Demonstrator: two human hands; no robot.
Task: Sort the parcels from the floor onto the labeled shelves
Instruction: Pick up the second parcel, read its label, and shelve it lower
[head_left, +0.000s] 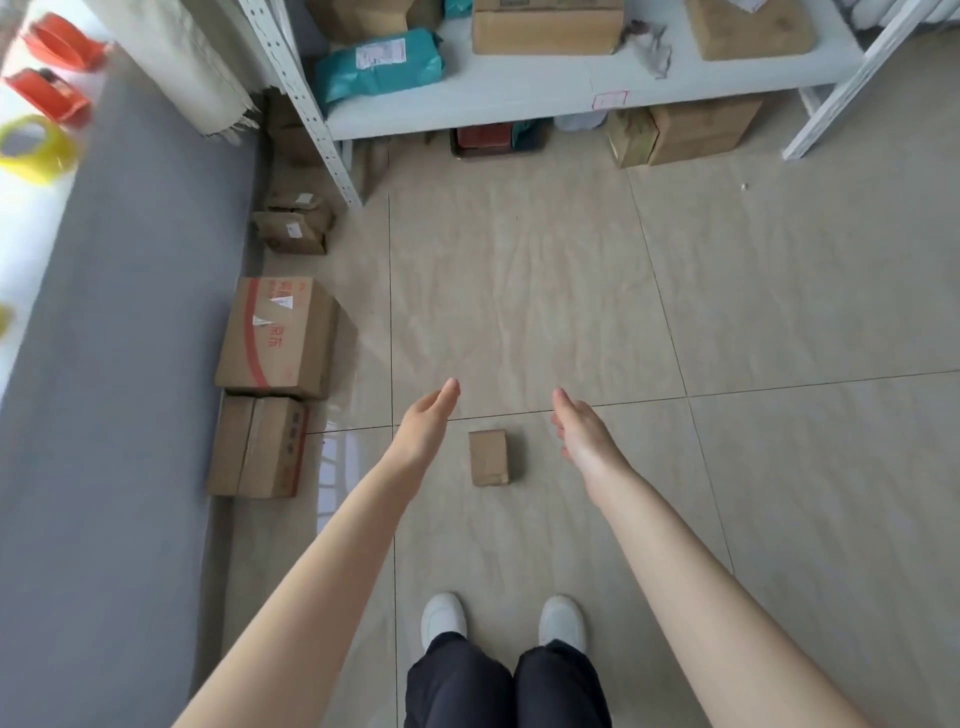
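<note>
Dark trousers (506, 686) and two white shoes (442, 618) fill the bottom centre of the frame, standing on pale floor tiles (779, 493). Two bare forearms reach up from the lower corners toward the middle. Left hand (426, 421) is flat with fingers held together, palm facing inward, holding nothing. Right hand (582, 431) is likewise loose and flat, fingers together, empty. Between the two hands, a little below them in the frame, a small cardboard box (488, 457) lies on the floor, touched by neither hand.

Along the left side, against a grey wall (130, 364), sit a taped brown box (260, 447), a larger box with red print (280, 338) just above it, and further up two small parcels (296, 223).

At the top of the frame stands a white metal shelf (519, 98) carrying a teal bag (379, 65) and cardboard boxes (548, 26). More boxes (685, 132) sit under it on the floor. Rolls of tape (49, 93), orange and yellow, show blurred in the upper left corner.
</note>
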